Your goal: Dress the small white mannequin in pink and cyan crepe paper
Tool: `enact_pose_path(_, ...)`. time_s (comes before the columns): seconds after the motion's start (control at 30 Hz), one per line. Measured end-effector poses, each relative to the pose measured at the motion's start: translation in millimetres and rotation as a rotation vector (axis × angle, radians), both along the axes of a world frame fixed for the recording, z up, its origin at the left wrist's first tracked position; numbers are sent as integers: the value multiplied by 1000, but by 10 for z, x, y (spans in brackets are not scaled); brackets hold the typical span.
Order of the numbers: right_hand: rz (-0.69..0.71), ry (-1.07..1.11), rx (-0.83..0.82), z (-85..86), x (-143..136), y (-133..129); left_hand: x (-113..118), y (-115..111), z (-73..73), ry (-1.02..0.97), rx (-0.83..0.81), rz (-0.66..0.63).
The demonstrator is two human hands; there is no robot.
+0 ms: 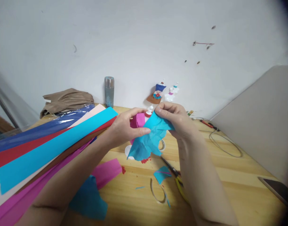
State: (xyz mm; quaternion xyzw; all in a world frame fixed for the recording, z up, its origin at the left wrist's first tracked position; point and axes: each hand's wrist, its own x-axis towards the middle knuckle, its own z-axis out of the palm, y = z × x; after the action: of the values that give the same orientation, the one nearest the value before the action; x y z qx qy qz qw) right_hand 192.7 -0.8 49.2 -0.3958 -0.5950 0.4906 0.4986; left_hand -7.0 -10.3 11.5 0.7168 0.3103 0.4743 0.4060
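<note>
While your right hand (174,117) pinches blue paper (150,135), your left hand (122,127) curls around a pink-and-white piece (137,121)

Where the counter (224,172) lies nearest you, a blue offcut (89,202) and a pink sheet (107,172) rest by your left forearm (71,175), with scissors (178,181) beside your right forearm (195,160). Beyond these, your hands are close but apart: the right thumb and finger clamp the blue paper's top edge, and the left thumb lies against its left side, the pink-and-white piece just behind. Farther off, a flask (109,94) and two decorated pieces (161,88) stand by the wall (87,62).
</note>
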Motion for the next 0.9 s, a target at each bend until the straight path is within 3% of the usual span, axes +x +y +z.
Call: enact_pose_path(0.9,76,-53,-4,-77,48,109,-17,19,50,27,-71,-62)
